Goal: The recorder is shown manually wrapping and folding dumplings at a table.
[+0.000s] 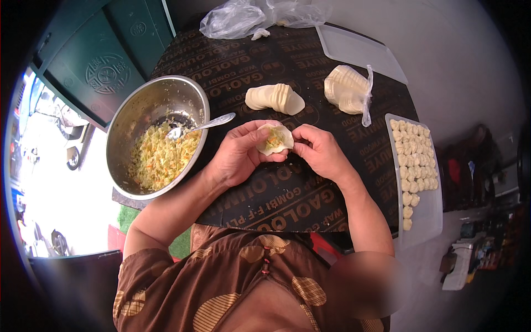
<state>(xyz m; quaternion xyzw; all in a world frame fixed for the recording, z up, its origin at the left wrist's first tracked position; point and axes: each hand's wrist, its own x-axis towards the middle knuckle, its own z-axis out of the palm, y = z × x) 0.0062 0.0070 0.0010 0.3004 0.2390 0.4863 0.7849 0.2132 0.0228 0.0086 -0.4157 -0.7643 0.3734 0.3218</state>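
A round dough wrapper (275,140) with chopped vegetable filling in its middle rests on the fingers of my left hand (242,151), whose thumb presses its near-left edge. The thumb and index finger of my right hand (321,151) pinch the wrapper's right edge. Just beyond my hands lies a fanned stack of dough wrappers (274,98). To my left, a steel bowl (118,166) holds more of the chopped filling (164,155). A metal spoon (213,121) leans on the bowl's rim with its head in the filling.
A tied plastic bag of wrappers (346,90) lies at the right. Beside it, a translucent tray (423,216) at the table's right edge carries rows of folded dumplings (415,155). Another flat tray (356,52) and crumpled plastic bags (236,18) are at the far side of the dark table (269,186).
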